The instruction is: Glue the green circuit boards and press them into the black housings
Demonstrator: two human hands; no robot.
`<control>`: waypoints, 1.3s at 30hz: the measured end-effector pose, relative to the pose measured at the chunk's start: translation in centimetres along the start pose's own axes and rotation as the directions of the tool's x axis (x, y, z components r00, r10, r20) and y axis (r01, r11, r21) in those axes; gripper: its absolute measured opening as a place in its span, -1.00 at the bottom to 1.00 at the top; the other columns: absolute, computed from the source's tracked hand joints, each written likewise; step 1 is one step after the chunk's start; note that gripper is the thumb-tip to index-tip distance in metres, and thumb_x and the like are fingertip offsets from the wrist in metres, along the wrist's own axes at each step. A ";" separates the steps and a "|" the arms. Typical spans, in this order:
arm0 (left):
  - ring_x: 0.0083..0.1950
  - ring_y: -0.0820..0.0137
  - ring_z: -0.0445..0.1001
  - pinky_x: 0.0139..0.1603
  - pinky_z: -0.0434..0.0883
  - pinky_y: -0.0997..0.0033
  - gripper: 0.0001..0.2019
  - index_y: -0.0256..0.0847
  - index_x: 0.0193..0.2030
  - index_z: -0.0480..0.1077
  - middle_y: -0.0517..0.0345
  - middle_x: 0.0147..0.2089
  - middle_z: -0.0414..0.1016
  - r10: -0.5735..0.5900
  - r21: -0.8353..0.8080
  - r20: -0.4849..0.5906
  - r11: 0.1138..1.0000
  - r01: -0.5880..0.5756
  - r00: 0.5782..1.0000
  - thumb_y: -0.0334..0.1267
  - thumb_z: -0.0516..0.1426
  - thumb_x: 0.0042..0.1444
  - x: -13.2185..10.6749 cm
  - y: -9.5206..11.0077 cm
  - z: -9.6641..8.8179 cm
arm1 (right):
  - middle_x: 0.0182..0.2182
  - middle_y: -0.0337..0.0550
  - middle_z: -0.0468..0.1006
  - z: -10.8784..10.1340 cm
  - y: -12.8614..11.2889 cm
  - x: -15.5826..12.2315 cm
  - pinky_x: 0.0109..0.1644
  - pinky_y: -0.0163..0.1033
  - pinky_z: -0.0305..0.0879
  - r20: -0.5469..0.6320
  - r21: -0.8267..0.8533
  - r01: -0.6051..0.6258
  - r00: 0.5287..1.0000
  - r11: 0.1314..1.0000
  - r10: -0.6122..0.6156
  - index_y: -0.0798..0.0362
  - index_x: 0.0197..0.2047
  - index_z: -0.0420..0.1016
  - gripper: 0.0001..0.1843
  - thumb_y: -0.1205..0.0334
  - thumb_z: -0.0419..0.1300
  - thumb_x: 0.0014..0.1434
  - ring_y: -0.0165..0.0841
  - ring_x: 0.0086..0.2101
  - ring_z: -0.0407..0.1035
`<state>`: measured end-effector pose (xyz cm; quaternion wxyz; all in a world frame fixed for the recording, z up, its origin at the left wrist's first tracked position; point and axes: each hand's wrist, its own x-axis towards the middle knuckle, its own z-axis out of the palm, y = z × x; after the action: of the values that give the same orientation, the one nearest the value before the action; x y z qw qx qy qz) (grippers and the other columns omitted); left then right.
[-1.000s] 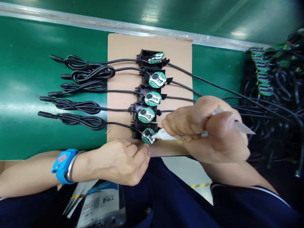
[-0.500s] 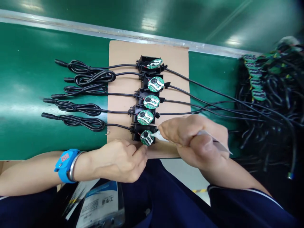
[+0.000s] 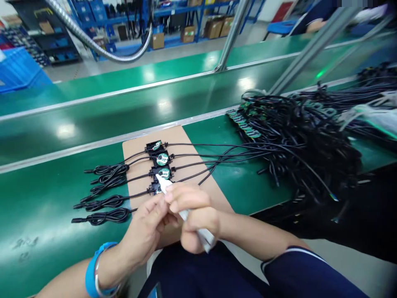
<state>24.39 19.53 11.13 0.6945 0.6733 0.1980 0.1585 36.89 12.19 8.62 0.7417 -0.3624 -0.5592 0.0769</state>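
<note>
A white squeeze tube (image 3: 163, 183) with a pointed nozzle is gripped in my right hand (image 3: 198, 209), its tip up and to the left. Close against that hand is my left hand (image 3: 144, 231), its thumb and fingers pinched together just below the nozzle; what they hold, if anything, is hidden. Beyond the tip, black housings (image 3: 151, 147) stand in a row on a cardboard sheet (image 3: 180, 134). Round green circuit boards (image 3: 162, 159) with white streaks lie on them. My hands and the tube hide the nearest housing and part of the one behind it.
Coiled black cables (image 3: 107, 203) run left from the housings. Others lead right to a large tangled cable pile (image 3: 297, 140) on the green bench (image 3: 46, 182). A metal post (image 3: 234, 35) and a flexible metal hose (image 3: 102, 51) stand beyond. A person's arm shows at the upper right.
My view has tilted up and shows more of the room. My right hand has drawn the tube back from the nearest board, and my left hand has left that board and come up beside the tube.
</note>
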 end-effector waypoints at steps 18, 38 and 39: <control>0.07 0.31 0.48 0.00 0.49 0.33 -0.77 -0.18 -0.05 0.46 -0.03 0.10 0.45 0.276 0.544 -0.085 0.818 -0.188 0.957 -0.14 0.21 0.23 3.8 0.4 -4.4 | -0.02 0.33 0.50 -13.7 11.7 13.7 0.08 -0.02 0.25 -0.243 -0.924 -0.378 0.697 0.057 0.675 0.36 0.04 0.47 -0.58 0.25 0.15 0.19 0.00 0.01 0.36; 0.02 0.20 0.42 0.09 0.40 0.11 -0.82 -0.22 0.00 0.36 0.00 -0.02 0.48 0.046 0.899 0.199 0.390 -0.201 0.979 -0.30 0.13 0.27 -2.0 -5.8 -6.5 | -0.22 -0.04 0.51 -9.8 2.8 -2.9 -0.05 -0.08 0.31 0.583 -0.658 0.032 0.654 0.752 0.482 0.08 -0.14 0.40 -0.87 0.35 0.13 0.22 -0.22 -0.15 0.34; -0.01 0.20 0.42 0.06 0.41 0.12 -0.85 -0.22 -0.04 0.37 0.00 -0.05 0.48 0.055 0.902 0.210 0.373 -0.215 0.976 -0.26 0.11 0.30 -1.8 -6.1 -6.4 | -0.23 -0.05 0.52 -9.6 2.9 -3.9 -0.06 -0.07 0.31 0.567 -0.669 0.040 0.672 0.742 0.476 0.08 -0.13 0.39 -0.88 0.36 0.13 0.23 -0.22 -0.16 0.35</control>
<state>19.38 23.98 5.07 0.2018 0.9680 0.1460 0.0294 44.84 7.88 2.69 0.2847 -0.5992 -0.7398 0.1119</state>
